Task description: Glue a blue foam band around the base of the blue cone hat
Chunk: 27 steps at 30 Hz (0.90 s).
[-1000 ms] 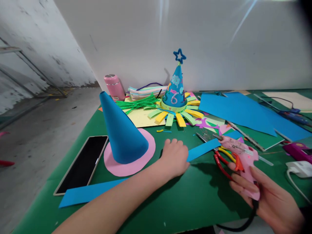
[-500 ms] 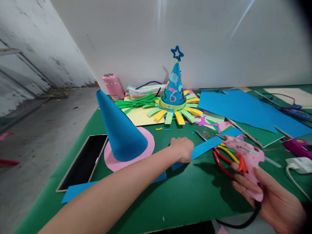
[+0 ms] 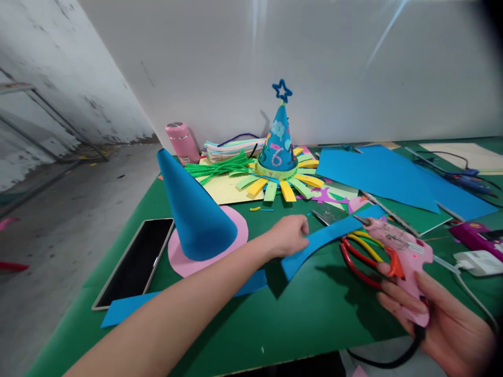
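Observation:
My right hand (image 3: 444, 319) is wrapped round a pink hot glue gun (image 3: 401, 246). Its nozzle points left, over the far end of a blue paper strip (image 3: 326, 238). With curled fingers my left hand (image 3: 288, 235) grips the near part of that strip by its left edge; the fingertips are partly hidden. The strip's near end is raised off the table, with a shadow below. Left of this hand, a blue paper cone (image 3: 198, 220) stands tilted on a pink paper disc (image 3: 240, 225). Under my left forearm lies another blue strip (image 3: 126, 310), partly covered.
A decorated cone hat (image 3: 278, 144) stands at the back beside green pipe cleaners (image 3: 220, 166) and a pink bottle (image 3: 183, 142). Red-handled pliers (image 3: 353, 264) lie below the glue gun. A phone (image 3: 137, 262) is at left, blue sheets (image 3: 377, 170) and a white plug (image 3: 477, 262) at right.
My left hand has shifted slightly left and its fingers have loosened somewhat. The strip's near end now shows, lifted and curved. The glue gun stays in my right hand near the strip's far end.

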Motion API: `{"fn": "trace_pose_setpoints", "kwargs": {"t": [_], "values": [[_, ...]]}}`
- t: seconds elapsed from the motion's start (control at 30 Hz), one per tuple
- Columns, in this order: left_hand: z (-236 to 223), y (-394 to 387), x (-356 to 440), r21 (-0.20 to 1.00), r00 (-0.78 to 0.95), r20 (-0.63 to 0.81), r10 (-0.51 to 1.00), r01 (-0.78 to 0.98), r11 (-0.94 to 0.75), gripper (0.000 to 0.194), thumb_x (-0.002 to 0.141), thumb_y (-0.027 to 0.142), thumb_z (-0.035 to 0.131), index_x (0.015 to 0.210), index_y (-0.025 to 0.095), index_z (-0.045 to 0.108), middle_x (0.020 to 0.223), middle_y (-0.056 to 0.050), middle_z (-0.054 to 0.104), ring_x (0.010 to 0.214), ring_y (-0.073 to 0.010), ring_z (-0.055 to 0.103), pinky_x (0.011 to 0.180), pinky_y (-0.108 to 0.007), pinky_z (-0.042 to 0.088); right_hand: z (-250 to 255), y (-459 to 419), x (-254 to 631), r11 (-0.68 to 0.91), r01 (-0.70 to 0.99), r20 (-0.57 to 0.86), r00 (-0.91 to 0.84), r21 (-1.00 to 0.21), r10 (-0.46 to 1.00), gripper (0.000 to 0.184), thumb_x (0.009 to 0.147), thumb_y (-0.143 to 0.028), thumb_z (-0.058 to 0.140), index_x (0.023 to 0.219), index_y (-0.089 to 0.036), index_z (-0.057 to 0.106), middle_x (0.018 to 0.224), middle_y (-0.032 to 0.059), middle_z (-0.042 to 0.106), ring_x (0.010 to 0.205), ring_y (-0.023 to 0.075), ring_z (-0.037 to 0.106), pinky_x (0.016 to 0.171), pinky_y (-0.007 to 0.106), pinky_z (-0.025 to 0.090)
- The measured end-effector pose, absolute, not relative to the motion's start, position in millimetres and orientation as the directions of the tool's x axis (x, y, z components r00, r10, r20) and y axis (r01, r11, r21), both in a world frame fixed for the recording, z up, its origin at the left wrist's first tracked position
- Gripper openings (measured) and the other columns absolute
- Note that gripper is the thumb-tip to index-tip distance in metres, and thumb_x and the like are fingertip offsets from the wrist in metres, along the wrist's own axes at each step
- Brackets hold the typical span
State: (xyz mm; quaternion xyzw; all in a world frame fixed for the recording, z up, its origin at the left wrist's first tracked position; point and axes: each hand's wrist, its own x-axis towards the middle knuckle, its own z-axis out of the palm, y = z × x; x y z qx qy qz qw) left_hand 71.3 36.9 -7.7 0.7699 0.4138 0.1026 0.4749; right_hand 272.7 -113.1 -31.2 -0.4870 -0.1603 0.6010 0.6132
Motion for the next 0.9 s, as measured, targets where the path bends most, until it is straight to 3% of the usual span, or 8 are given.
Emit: {"fn": "trace_pose_setpoints", "kwargs": {"t": [0.1,0.27,0.47,0.53,0.63,0.77,0.83,0.9], "values": [[0,35,63,0.941,0.624,-0.191,0.758,0.335,-0.039,0.037,0.070,0.016,0.053,0.107,0.017,0.053,0.054,0.006,0.047,0.043,-0.0063,0.039,0.042,-0.018,0.032,-32,-113,274,-0.197,-0.532,-0.355,0.213,-0.824,0.910,0.023,0.079,-0.035,0.050,0.086,-0.018,0.065,0.050,-0.0060,0.024,0.042,0.0070,0.022,0.041,0.024,0.038],[3,25,52,0.984,0.575,-0.167,0.801,0.049,0.171,0.021,0.072,0.028,0.056,0.086,0.013,0.063,0.063,-0.001,0.057,0.050,-0.0074,0.050,0.049,-0.020,0.040,-29,-110,272,-0.180,-0.536,-0.329,0.196,-0.825,0.924,0.024,0.078,-0.033,0.050,0.090,-0.018,0.064,0.049,-0.0058,0.026,0.042,0.0077,0.021,0.041,0.025,0.037],[-4,8,45,0.941,0.531,-0.180,0.828,-0.151,0.302,0.032,0.064,0.030,0.066,0.090,0.013,0.059,0.075,-0.003,0.062,0.064,-0.0136,0.060,0.056,-0.023,0.043,-19,-108,261,-0.169,-0.543,-0.318,0.192,-0.822,0.928,0.023,0.078,-0.033,0.049,0.087,-0.019,0.064,0.048,-0.0049,0.028,0.042,0.0082,0.022,0.038,0.025,0.033],[-6,4,44,0.937,0.517,-0.171,0.839,-0.177,0.300,0.030,0.064,0.029,0.068,0.088,0.013,0.059,0.071,-0.003,0.062,0.065,-0.0140,0.060,0.058,-0.024,0.042,-18,-108,258,-0.172,-0.504,-0.300,0.184,-0.846,0.936,0.024,0.079,-0.035,0.048,0.087,-0.019,0.064,0.047,-0.0047,0.028,0.042,0.0088,0.023,0.039,0.026,0.034],[-8,0,44,0.975,0.437,-0.104,0.893,-0.134,0.179,0.017,0.070,0.030,0.064,0.070,0.014,0.058,0.059,0.002,0.055,0.058,-0.0100,0.054,0.062,-0.024,0.039,-18,-108,257,-0.163,-0.474,-0.261,0.149,-0.865,0.954,0.022,0.080,-0.035,0.048,0.085,-0.020,0.063,0.045,-0.0047,0.031,0.040,0.0092,0.027,0.043,0.030,0.038],[-12,-3,40,0.999,0.340,-0.001,0.940,-0.037,0.015,0.022,0.068,0.029,0.065,0.058,0.015,0.052,0.069,0.003,0.048,0.058,-0.0064,0.045,0.055,-0.019,0.035,-19,-109,257,-0.137,-0.443,-0.213,0.126,-0.886,0.969,0.014,0.080,-0.030,0.050,0.076,-0.022,0.061,0.045,-0.0031,0.039,0.041,0.0099,0.034,0.047,0.030,0.041],[-13,-6,38,0.998,0.389,-0.044,0.920,-0.026,0.059,0.022,0.071,0.031,0.062,0.061,0.015,0.050,0.066,0.004,0.048,0.051,-0.0051,0.043,0.048,-0.019,0.033,-17,-109,254,-0.131,-0.392,-0.205,0.153,-0.910,0.967,0.012,0.079,-0.030,0.051,0.078,-0.022,0.060,0.046,-0.0023,0.041,0.044,0.0108,0.036,0.048,0.029,0.040],[-15,-10,37,0.988,0.467,-0.129,0.875,-0.011,0.151,0.023,0.075,0.034,0.056,0.064,0.016,0.047,0.050,0.006,0.045,0.040,-0.0050,0.040,0.043,-0.018,0.029,-14,-109,251,-0.130,-0.319,-0.194,0.179,-0.939,0.964,0.011,0.079,-0.030,0.052,0.081,-0.023,0.060,0.050,-0.0013,0.045,0.046,0.0115,0.038,0.047,0.027,0.037]]}}
